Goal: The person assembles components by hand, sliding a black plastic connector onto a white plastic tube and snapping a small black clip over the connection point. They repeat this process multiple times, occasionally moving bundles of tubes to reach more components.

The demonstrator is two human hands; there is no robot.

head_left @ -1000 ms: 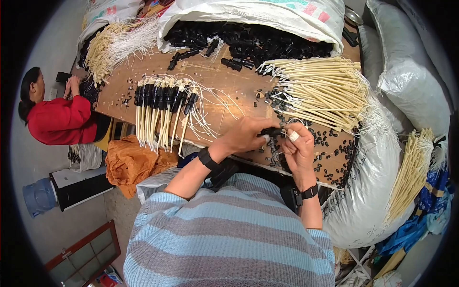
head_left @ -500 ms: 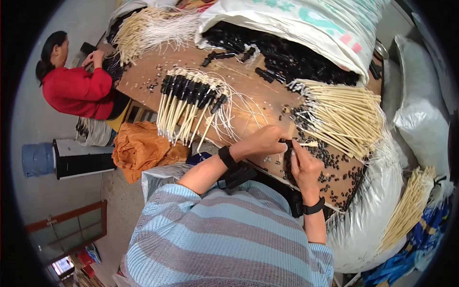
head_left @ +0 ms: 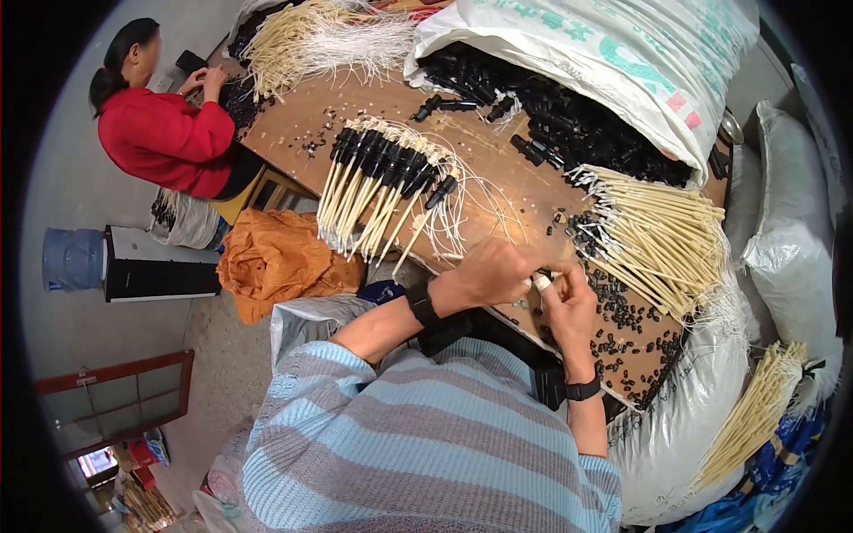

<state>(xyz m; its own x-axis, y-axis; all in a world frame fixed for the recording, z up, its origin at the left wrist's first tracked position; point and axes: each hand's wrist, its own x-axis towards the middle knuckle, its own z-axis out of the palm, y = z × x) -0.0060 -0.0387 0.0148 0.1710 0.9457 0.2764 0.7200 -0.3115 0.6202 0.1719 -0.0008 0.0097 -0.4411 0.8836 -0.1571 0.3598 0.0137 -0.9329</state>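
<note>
My left hand (head_left: pixel 493 274) is closed, its fingertips meeting those of my right hand (head_left: pixel 571 302) over the table's near edge. Between the two hands only a bit of a small black plastic part (head_left: pixel 544 274) shows, pinched by my right hand; what my left fingers grip is hidden. A white wrap (head_left: pixel 541 282) covers a right fingertip. Left of my hands lies a bunch of cream tubes with black sleeves (head_left: pixel 384 169) and thin white cords. Beyond my right hand is a pile of plain cream tubes (head_left: pixel 662 240). Tiny black pieces (head_left: pixel 626 342) are scattered beside that hand.
A large white sack (head_left: pixel 613 67) spills black plastic parts (head_left: pixel 569 124) at the table's far side. More cream tubes with white cords (head_left: pixel 311 49) lie far left, near a co-worker in red (head_left: pixel 169 138). Full plastic sacks (head_left: pixel 786 222) stand at the right; an orange bag (head_left: pixel 275 266) sits left.
The long black sleeve and cream tube end seen between my hands are now mostly hidden. My left hand has turned over, and my right fingers have closed in. The view has shifted slightly.
</note>
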